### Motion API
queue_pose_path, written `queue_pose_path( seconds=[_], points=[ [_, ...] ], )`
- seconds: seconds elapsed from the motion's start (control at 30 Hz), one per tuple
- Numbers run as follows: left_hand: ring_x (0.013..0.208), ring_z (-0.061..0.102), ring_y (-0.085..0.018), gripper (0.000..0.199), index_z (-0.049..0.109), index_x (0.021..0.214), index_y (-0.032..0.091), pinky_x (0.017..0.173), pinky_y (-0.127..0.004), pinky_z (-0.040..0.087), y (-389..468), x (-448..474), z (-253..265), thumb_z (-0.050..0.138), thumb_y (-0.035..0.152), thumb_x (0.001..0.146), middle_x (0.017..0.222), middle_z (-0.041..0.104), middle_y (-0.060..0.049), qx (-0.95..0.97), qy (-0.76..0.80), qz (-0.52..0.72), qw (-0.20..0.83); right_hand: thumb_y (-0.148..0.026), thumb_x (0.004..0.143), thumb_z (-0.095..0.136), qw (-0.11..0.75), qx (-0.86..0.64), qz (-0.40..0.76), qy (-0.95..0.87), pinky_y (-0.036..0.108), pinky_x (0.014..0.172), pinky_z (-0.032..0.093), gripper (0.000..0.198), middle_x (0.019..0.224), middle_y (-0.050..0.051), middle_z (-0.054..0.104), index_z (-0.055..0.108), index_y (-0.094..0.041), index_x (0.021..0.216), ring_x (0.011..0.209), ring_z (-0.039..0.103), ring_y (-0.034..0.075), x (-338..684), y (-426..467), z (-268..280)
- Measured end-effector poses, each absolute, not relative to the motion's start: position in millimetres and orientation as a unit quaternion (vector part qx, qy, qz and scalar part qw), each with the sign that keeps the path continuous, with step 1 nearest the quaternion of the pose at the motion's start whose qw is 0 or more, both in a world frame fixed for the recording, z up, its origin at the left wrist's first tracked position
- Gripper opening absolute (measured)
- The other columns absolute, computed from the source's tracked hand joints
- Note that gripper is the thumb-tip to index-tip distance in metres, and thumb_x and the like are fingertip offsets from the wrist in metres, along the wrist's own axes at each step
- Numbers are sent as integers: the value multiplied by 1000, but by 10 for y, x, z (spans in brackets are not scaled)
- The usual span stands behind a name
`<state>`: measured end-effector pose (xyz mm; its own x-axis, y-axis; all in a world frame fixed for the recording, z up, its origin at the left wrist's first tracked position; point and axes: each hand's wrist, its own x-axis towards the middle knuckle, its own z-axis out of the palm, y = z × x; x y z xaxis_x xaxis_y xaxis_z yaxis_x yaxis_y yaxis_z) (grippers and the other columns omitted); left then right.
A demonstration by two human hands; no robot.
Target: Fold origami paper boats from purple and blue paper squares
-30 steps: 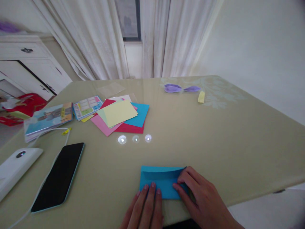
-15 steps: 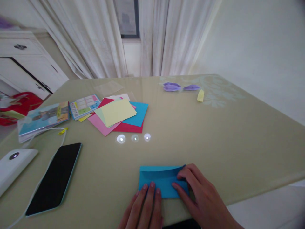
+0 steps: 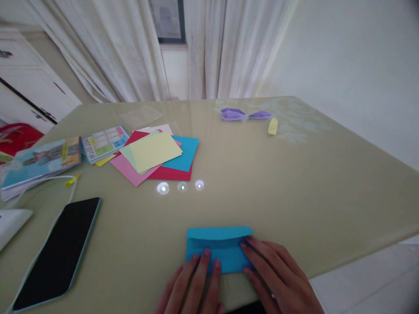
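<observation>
A sheet of blue origami paper [image 3: 229,257] lies near the table's front edge, its far long side folded over toward me as a narrow flap. The flap stands slightly raised, with a dark shadow under it. My left hand [image 3: 196,281] rests on the paper's near left part, fingers stretched flat and holding nothing. At the right end is my right hand [image 3: 278,272], its fingers extended and apart. Its fingertips touch the flap's right corner, and the thumb lies by the near right edge. That right end is partly hidden under the fingers.
Coloured paper sheets [image 3: 157,152] lie overlapped at back left, beside a booklet [image 3: 42,161] and a printed pack [image 3: 104,143]. A black-screened phone [image 3: 59,253] and white cable [image 3: 72,192] are at left. Purple folded paper pieces [image 3: 233,114] and a yellow one [image 3: 273,126] sit far back.
My right hand has gone from pinching the raised flap corner to laying extended fingers on it. The flap now folds further toward me. My left hand stays on the paper; the view has shifted slightly.
</observation>
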<state>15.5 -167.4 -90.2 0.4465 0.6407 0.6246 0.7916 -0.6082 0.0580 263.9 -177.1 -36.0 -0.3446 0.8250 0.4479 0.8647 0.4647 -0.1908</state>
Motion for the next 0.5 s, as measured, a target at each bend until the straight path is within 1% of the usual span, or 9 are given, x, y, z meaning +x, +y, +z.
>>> queue_pose_path(
  seconds=[0.1, 0.2, 0.3, 0.37, 0.5],
  points=[
    [153, 49, -20, 35, 76, 128, 27, 135, -36, 26, -1562, 111, -775, 48, 43, 113, 138, 74, -5, -851, -410, -317, 91, -21, 112, 51, 245, -504, -42, -827, 31, 99, 63, 31, 132, 12, 79, 73, -13, 134, 115, 76, 22, 2648, -1764, -358],
    [150, 51, -18, 37, 78, 125, 28, 136, -35, 21, -1423, 4, -613, 45, 40, 114, 135, 75, -5, -870, -369, -316, 78, -18, 111, 52, 243, -494, -44, -834, 32, 100, 63, 31, 134, 13, 78, 72, -11, 134, 118, 75, 22, 2657, -1756, -353],
    [138, 61, -16, 37, 74, 136, 28, 135, -32, 20, -1318, -114, -476, 45, 35, 114, 137, 74, -2, -917, -310, -240, 80, -17, 111, 53, 238, -493, -42, -835, 31, 101, 63, 32, 135, 13, 78, 73, -11, 135, 119, 75, 22, 2660, -1747, -343],
    [135, 62, -17, 37, 73, 139, 27, 136, -33, 18, -1289, -162, -433, 47, 33, 114, 139, 74, -1, -926, -294, -221, 80, -16, 110, 53, 238, -492, -39, -837, 31, 101, 63, 32, 135, 12, 78, 73, -12, 135, 119, 75, 22, 2659, -1747, -340],
    [135, 61, -19, 37, 74, 138, 25, 137, -37, 14, -1299, -183, -459, 47, 33, 114, 142, 73, 2, -930, -287, -214, 84, -15, 110, 54, 250, -489, -52, -834, 30, 102, 62, 32, 135, 12, 78, 73, -11, 135, 118, 76, 21, 2652, -1757, -353]
  ],
)
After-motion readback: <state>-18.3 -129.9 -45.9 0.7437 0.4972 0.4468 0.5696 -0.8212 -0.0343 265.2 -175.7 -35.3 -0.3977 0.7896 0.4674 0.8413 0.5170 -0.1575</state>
